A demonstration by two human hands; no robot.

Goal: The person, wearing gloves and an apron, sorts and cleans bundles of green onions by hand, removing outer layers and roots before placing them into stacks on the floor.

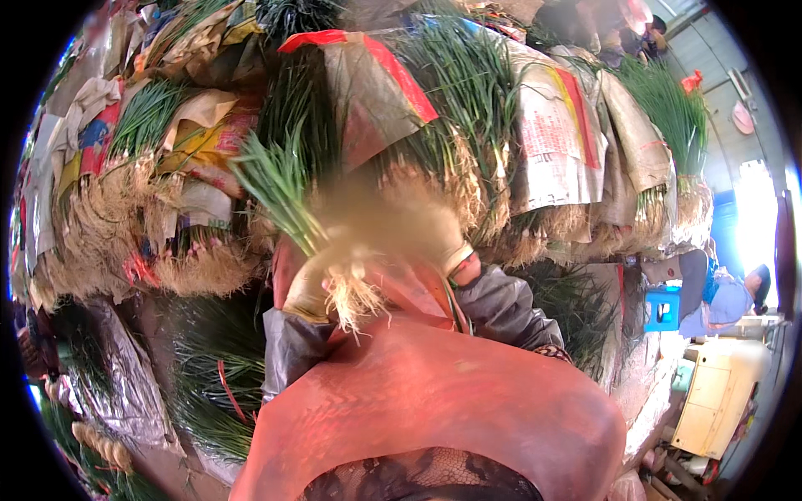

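A small bunch of scallions (286, 199) is held in front of my apron, green leaves slanting up to the left and pale stringy roots hanging down. My left hand (307, 288), in a tan work glove, is closed round it near the root end. My right hand (447, 238), gloved too, is raised on the right of the bunch. A brownish smear across the middle of the head view hides its fingers and whatever they touch. Just beyond both hands, more scallions (468, 92) lie in a bank with their roots toward me.
Woven sacks (555, 142) and a red-edged sheet (363, 92) cover parts of the bank. Leafy bundles (213, 367) lie low on my left. At the right are a blue stool (662, 309), a seated person (727, 301) and a yellowish cabinet (718, 397).
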